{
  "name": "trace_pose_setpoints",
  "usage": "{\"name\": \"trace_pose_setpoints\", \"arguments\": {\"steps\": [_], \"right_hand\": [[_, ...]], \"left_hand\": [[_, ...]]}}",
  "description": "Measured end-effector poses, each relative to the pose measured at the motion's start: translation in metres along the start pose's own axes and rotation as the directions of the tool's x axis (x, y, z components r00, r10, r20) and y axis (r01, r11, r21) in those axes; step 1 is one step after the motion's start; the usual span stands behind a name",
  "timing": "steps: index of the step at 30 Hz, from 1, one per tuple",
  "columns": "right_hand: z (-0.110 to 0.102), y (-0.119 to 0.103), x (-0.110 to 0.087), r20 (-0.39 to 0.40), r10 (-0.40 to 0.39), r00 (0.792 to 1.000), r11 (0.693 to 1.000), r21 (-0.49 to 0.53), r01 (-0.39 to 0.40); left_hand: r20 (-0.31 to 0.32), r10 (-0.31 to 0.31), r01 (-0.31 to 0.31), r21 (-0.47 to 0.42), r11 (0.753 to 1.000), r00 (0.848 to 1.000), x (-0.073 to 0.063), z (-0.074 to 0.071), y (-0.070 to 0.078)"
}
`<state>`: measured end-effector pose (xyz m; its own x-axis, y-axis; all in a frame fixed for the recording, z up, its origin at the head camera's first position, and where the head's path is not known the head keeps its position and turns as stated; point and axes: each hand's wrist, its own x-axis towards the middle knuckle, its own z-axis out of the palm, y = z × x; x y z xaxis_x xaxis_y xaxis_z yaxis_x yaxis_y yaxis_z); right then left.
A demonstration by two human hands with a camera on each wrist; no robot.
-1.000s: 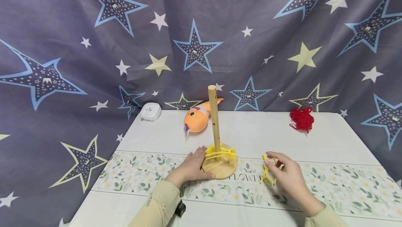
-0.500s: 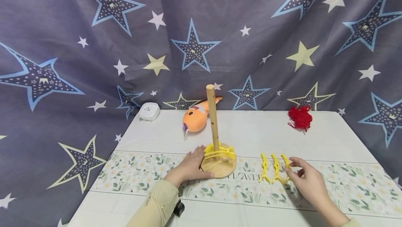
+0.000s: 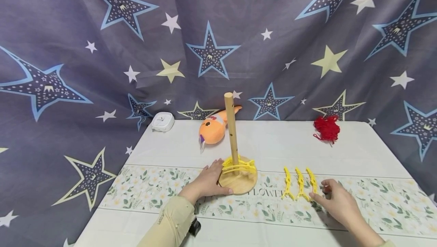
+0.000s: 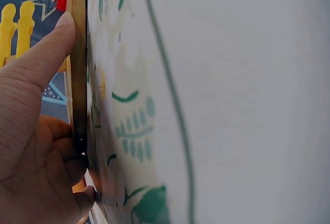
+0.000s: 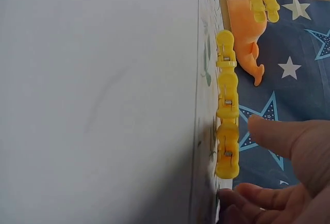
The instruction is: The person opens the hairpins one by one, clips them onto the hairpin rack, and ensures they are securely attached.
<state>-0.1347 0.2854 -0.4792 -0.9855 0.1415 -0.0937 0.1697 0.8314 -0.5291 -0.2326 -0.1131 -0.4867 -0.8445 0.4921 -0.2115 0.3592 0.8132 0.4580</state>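
My left hand point(image 3: 209, 181) holds the round base point(image 3: 240, 186) of an upright wooden stand; its thumb lies on the rim in the left wrist view. Yellow plastic strips point(image 3: 243, 169) surround the foot of the wooden post point(image 3: 232, 133). To the right, three yellow spring clips point(image 3: 300, 183) lie side by side on the table. Just right of the last one is my right hand point(image 3: 336, 201), thumb and fingers apart with nothing between them. Springs show in the row of clips point(image 5: 227, 105) in the right wrist view.
Behind the stand lies an orange plush toy point(image 3: 212, 131). A white case point(image 3: 162, 121) sits at the back left, and a red yarn bundle point(image 3: 326, 128) at the back right. A star-patterned curtain point(image 3: 218, 49) hangs along the table's far edge. Something small and black point(image 3: 195, 227) is by my left sleeve.
My right hand has let go of the yellow clips and moved right, off them. Three clips now show spaced in a row. The left hand stays on the base.
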Motion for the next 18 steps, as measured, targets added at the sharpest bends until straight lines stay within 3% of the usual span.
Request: {"name": "trace_pose_setpoints", "arguments": {"steps": [12,18], "right_hand": [[-0.003,0.010,0.012,0.104,0.021,0.994,1.000,-0.005,-0.020],[-0.006,0.012,0.010,0.101,0.027,0.994,1.000,-0.005,-0.027]], "left_hand": [[0.001,-0.002,0.002,0.000,1.000,1.000,0.001,0.000,0.000],[0.001,-0.002,0.002,-0.004,1.000,1.000,0.000,0.000,0.001]]}}
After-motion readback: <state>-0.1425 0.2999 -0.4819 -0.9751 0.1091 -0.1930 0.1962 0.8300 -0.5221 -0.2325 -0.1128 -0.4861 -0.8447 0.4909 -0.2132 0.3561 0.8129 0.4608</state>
